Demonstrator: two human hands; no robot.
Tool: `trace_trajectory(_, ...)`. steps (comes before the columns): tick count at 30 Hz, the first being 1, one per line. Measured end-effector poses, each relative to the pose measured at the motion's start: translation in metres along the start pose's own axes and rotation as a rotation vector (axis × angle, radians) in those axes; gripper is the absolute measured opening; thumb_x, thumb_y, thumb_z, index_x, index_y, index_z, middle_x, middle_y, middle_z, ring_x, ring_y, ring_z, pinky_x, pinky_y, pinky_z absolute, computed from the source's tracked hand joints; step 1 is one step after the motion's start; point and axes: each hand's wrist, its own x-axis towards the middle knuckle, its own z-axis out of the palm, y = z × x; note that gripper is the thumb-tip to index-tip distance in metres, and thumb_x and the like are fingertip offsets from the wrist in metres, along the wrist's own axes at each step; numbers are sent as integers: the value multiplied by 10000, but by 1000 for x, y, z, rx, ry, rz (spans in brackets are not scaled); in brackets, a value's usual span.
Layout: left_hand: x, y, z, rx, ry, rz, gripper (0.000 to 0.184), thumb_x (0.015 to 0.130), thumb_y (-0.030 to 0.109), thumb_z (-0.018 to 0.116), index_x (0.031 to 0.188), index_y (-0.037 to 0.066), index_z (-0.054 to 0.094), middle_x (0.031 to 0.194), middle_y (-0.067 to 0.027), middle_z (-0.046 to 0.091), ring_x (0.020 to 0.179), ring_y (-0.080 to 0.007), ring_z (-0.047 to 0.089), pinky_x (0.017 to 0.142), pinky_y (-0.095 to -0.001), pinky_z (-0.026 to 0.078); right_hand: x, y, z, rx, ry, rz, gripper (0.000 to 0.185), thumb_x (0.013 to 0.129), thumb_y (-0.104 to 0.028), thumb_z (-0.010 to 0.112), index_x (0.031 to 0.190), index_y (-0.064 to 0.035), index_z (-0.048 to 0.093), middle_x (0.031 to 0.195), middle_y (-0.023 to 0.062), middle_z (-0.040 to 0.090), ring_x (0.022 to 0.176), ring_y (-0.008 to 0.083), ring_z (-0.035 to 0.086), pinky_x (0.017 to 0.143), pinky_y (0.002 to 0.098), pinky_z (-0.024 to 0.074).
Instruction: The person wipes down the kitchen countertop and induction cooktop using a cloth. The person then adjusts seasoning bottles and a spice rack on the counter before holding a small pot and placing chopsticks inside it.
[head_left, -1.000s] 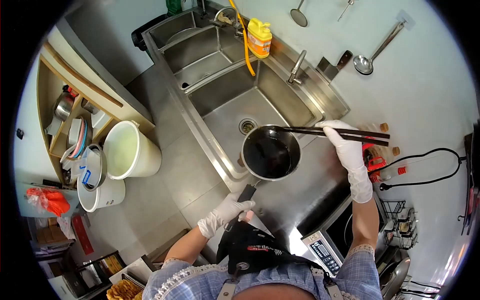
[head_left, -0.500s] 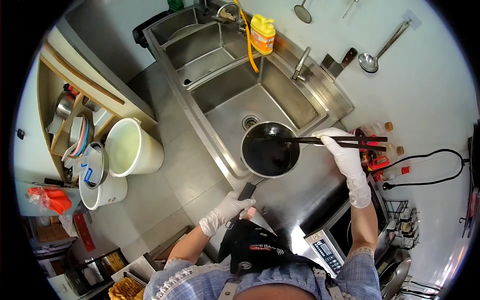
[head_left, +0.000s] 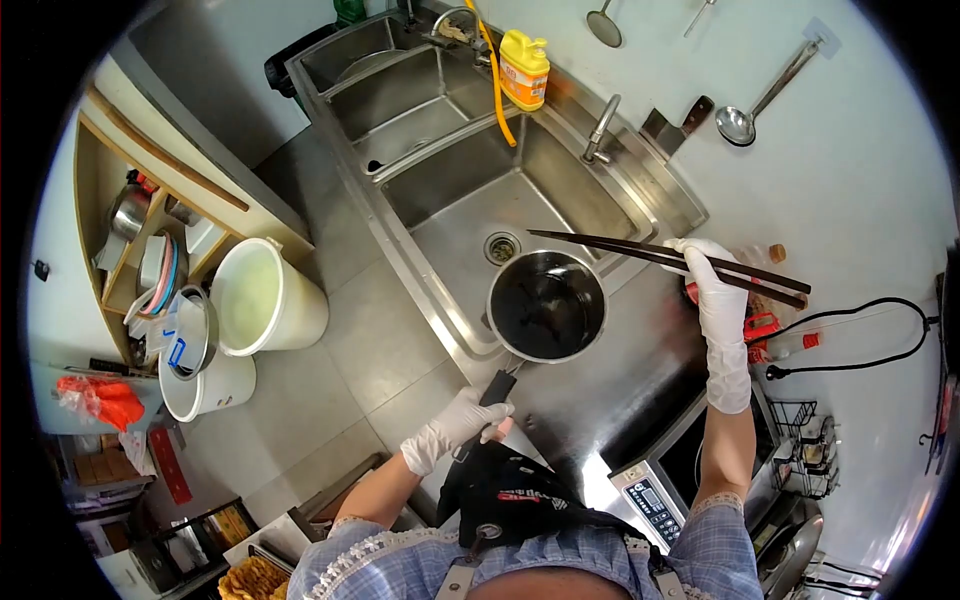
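A steel saucepan [head_left: 548,306] with dark liquid in it sits at the near right corner of the large sink [head_left: 470,200]. Its black handle [head_left: 497,388] points toward me, and my left hand [head_left: 455,428], in a white glove, is wrapped round it. My gloved right hand [head_left: 718,300] grips a pair of long dark chopsticks [head_left: 620,246]. Their tips are out of the liquid, over the far rim of the pan and the sink, near the drain [head_left: 502,248].
An induction cooker [head_left: 655,505] lies at the near right. Bottles [head_left: 785,348] and a black cable [head_left: 860,363] are beyond my right hand. A yellow jug [head_left: 524,70] stands behind the sink. White buckets [head_left: 270,300] stand at left.
The chopsticks have come up out of the pan and swung toward its far side. My right hand has moved up and to the right. My left hand stays on the handle, with the pan slightly shifted.
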Motion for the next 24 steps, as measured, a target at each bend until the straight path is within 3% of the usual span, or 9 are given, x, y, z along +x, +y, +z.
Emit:
trace_trajectory(7, 8, -7, -5, 31, 32, -9, 222, 855, 185, 641, 793, -8, 552, 504, -37, 510, 443, -101, 496, 457, -252, 424, -14, 6, -9, -24, -104, 84, 126, 876, -38, 566, 911, 31, 665, 914, 87, 672, 838, 153, 625, 804, 273, 496)
trace_trajectory(12, 6, -3, -4, 34, 29, 3, 211, 855, 185, 642, 826, -5, 553, 509, -34, 509, 436, -95, 482, 457, -248, 417, -10, 23, 7, 125, -134, 185, 151, 893, -62, 557, 955, 39, 650, 918, 94, 668, 859, 166, 635, 806, 286, 521)
trace_trajectory(19, 3, 1, -2, 74, 14, 3, 211, 859, 182, 639, 839, -3, 540, 506, -30, 497, 437, -96, 474, 473, -246, 428, 5, 28, 10, 292, 115, 112, 162, 909, -84, 553, 938, 53, 633, 928, 128, 662, 837, 206, 654, 779, 331, 568)
trace_trajectory(22, 3, 0, -2, 58, 1, -12, 212, 862, 177, 636, 843, -7, 533, 507, -33, 495, 435, -102, 475, 487, -253, 442, 3, 26, 2, 256, 17, 122, 157, 908, -83, 554, 932, 51, 633, 916, 129, 659, 836, 207, 654, 767, 331, 572)
trace_trajectory(24, 5, -2, -4, 56, -5, -9, 215, 862, 176, 637, 847, -9, 529, 507, -33, 493, 436, -104, 477, 494, -256, 450, 1, 27, 1, 177, -47, 179, 129, 909, -88, 552, 922, 16, 627, 923, 135, 648, 848, 239, 650, 750, 388, 568)
